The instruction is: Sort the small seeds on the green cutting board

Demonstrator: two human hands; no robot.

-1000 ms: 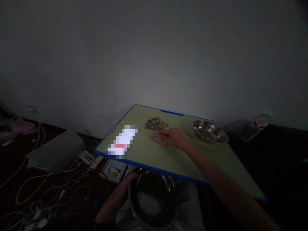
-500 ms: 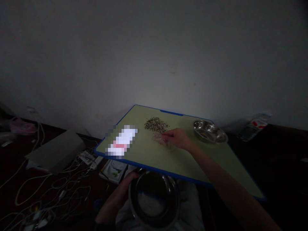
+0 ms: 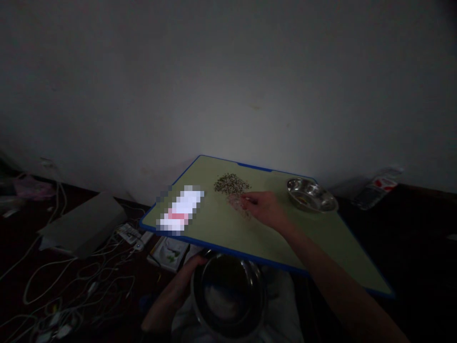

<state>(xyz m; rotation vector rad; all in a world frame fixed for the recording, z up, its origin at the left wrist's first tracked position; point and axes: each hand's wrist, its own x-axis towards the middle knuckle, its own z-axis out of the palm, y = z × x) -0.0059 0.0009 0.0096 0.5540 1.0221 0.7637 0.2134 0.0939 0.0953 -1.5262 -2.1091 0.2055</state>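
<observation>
At blue-edged tabletop (image 3: 217, 228), pinched pinkish plastic (image 3: 235, 202) with right hand (image 3: 267, 208), touched nearer metal bowl (image 3: 195, 297) with left hand (image 3: 191, 269), grip unclear, and probably needed light pressure beside speckled grains (image 3: 231, 183).

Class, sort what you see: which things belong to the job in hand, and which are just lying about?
Likely the job's: pinkish material at the right hand; speckled pile; large bowl at the left hand; small bowl; table.

Apparently lying about: cables; box; pink bag.
</observation>
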